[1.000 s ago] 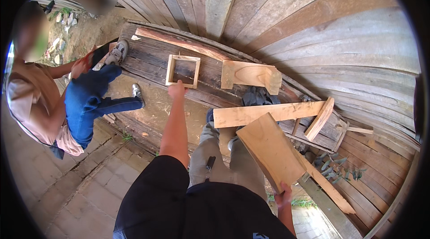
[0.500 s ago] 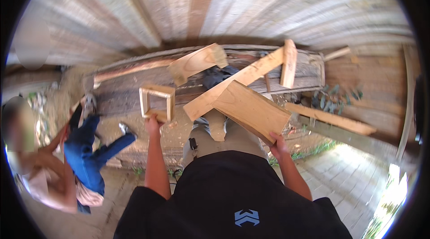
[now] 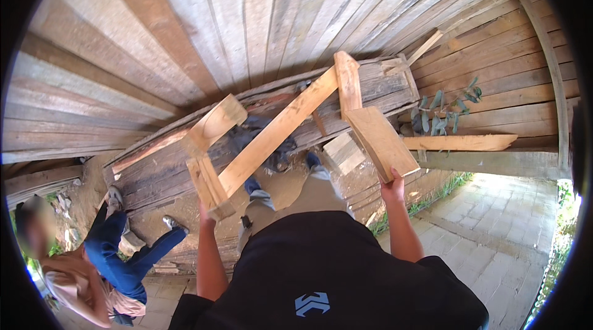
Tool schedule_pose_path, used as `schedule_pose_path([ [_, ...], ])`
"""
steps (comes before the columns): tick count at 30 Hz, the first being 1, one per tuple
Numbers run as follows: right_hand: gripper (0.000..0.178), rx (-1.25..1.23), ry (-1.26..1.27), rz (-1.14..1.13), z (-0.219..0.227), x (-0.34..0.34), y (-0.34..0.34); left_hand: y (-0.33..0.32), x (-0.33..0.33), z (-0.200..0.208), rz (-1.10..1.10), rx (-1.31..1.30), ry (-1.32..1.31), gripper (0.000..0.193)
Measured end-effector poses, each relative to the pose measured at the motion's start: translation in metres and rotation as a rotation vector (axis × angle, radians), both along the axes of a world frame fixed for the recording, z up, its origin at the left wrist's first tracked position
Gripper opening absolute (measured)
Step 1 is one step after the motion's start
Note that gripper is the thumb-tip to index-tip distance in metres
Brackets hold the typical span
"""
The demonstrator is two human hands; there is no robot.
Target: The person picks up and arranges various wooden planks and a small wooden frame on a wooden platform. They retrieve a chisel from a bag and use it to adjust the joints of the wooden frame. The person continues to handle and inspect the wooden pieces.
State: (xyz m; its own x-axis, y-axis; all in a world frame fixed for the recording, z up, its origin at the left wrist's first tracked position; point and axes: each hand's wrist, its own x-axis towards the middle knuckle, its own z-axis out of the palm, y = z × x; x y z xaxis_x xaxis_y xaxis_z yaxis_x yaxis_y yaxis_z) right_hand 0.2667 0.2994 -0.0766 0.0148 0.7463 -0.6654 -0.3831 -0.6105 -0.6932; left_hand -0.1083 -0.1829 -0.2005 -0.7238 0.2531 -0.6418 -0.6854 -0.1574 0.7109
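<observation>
My left hand (image 3: 207, 212) grips the lower end of a small wooden frame (image 3: 207, 183), seen at a slant, close to the near end of a long plank (image 3: 281, 132). The plank runs away to the right, where its far end meets a short wooden piece (image 3: 349, 86). My right hand (image 3: 393, 186) is closed on the near edge of a wide wooden board (image 3: 384, 144), its far edge close to that short piece. Whether these pieces are joined or only overlap, I cannot tell. Another light wooden piece (image 3: 216, 121) lies beyond the frame.
A weathered plank bench (image 3: 154, 154) runs along the board wall (image 3: 228, 21). Dark cloth (image 3: 262, 144) lies on it behind the plank. A wooden block (image 3: 344, 154) stands by my feet. At the left sits a person in blue jeans (image 3: 120, 240). Leaves (image 3: 441, 114) are at the right.
My view has turned and the scene tilts. The frame in my left hand has turned and come near the plank's end. The board in my right hand has swung more upright, away from the plank.
</observation>
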Motion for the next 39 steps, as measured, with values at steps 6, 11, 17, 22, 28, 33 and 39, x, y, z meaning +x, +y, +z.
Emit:
schedule_pose_path([
  [6, 0.039, -0.026, 0.154, -0.106, -0.036, 0.010, 0.140, 0.090, 0.061, 0.042, -0.324, 0.517, -0.177, 0.069],
  [11, 0.040, -0.056, 0.163, -0.144, -0.079, -0.037, 0.247, 0.148, 0.119, 0.065, -0.306, 0.439, -0.323, 0.071],
  [17, 0.039, -0.011, 0.310, -0.151, -0.156, -0.069, 0.331, 0.204, 0.141, 0.079, -0.434, -0.371, -0.024, 0.043],
  [22, 0.033, -0.095, 0.336, -0.227, -0.203, -0.094, 0.334, 0.272, 0.143, 0.158, -0.410, -0.685, 0.003, 0.040],
  [28, 0.050, -0.202, 0.254, -0.062, -0.259, -0.080, 0.317, 0.286, 0.126, 0.169, -0.589, -1.086, 0.425, 0.055],
  [33, 0.070, -0.373, -0.112, 0.342, -0.268, -0.050, 0.303, 0.296, 0.124, 0.172, -0.741, -1.285, 0.384, 0.061],
  [39, 0.059, -0.169, -0.364, 0.920, -0.226, -0.041, 0.258, 0.326, 0.121, 0.173, -0.757, -1.266, 0.449, 0.059],
])
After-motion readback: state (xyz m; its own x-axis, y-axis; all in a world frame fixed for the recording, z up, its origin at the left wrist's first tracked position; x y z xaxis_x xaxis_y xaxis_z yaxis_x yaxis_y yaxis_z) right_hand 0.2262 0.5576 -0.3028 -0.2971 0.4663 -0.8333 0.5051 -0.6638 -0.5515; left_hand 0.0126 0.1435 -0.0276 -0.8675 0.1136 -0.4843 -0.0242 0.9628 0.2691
